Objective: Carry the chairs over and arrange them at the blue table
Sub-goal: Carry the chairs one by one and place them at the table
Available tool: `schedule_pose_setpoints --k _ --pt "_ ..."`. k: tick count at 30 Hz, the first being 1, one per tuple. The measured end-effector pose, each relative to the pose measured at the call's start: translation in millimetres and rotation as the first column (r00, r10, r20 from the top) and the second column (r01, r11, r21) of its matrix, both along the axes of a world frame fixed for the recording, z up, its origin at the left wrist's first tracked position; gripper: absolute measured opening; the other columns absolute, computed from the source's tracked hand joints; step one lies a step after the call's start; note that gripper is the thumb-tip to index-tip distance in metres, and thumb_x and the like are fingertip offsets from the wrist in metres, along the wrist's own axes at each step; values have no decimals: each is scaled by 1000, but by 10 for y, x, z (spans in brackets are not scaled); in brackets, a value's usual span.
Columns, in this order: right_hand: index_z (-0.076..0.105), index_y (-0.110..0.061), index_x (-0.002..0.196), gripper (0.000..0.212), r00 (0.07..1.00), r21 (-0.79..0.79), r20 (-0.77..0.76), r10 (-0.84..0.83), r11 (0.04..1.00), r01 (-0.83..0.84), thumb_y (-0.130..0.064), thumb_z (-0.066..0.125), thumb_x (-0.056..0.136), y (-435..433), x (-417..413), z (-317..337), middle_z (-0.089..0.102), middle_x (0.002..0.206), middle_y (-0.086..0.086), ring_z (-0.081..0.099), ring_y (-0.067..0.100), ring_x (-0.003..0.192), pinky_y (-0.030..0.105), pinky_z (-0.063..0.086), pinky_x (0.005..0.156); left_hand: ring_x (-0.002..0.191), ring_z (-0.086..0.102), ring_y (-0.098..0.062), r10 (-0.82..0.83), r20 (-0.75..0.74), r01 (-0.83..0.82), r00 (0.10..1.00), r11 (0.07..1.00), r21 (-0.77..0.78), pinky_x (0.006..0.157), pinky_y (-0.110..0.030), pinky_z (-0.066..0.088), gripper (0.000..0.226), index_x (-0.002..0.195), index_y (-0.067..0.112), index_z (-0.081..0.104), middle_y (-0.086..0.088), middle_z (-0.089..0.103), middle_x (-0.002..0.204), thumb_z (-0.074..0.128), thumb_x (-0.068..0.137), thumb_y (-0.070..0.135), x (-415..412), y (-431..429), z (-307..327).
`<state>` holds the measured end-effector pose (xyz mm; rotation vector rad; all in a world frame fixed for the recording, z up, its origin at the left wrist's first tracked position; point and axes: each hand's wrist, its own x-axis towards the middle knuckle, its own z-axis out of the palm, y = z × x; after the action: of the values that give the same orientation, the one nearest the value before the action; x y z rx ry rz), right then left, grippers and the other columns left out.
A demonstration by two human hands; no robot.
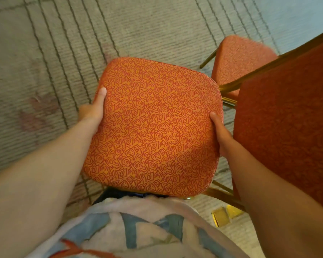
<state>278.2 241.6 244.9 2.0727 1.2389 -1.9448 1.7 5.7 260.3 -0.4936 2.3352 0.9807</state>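
Your left hand (93,110) and right hand (219,131) grip the side edges of the orange patterned chair seat (153,127) close in front of you, thumbs on top and fingers tucked under out of sight. On the right, a red chair back (287,118) is just beside it and a red chair seat (239,58) lies farther off, on the striped carpet (45,62).

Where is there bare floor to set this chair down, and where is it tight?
Open carpet lies left of the patterned seat, beyond the left hand, and ahead of its far edge. The right is crowded: a near red chair sits close beside the right hand, a farther red seat behind it.
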Motion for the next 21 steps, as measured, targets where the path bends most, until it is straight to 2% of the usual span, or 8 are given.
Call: schedule_pose_setpoints --k 3,5,11,15,21 --pt "56 -25 135 112 1000 -20 -1 7 1000 -7 -85 68 41 -34 64 46 66 124 4 63 27 110 49 45 105 124 53 -34 -72 30 73 997 996 -42 104 -40 42 111 131 1 54 -21 53 136 44 65 90 55 24 11" --pt "55 -25 135 121 1000 -4 -16 6 1000 -6 -87 71 33 -6 105 73 66 124 5 63 28 111 50 45 104 125 51 -36 -78 38 79 996 996 -39 105 -40 41 109 131 2 54 -22 52 136 42 68 89 60 23 76" --pt "56 -30 132 124 995 22 -97 31 999 -29 -91 71 26 215 44 -34 65 125 5 63 31 110 53 45 104 130 47 -34 -103 15 103 995 994 41 107 -38 37 106 136 2 49 -21 48 141 41 73 86 -81 98 208" --pt "54 -26 137 136 995 7 -99 32 999 -31 -90 71 19 246 -87 58 66 124 8 63 32 110 54 45 104 127 50 -33 -132 6 132 991 989 62 108 -39 38 103 133 3 53 -21 52 138 40 73 86 -216 148 251" --pt "53 -26 137 132 992 24 -99 84 996 -82 -92 69 23 289 -465 118 64 125 8 61 32 112 53 43 105 127 49 -35 -132 19 131 991 990 43 108 -41 38 106 132 3 55 -22 51 138 35 72 88 -499 104 204"
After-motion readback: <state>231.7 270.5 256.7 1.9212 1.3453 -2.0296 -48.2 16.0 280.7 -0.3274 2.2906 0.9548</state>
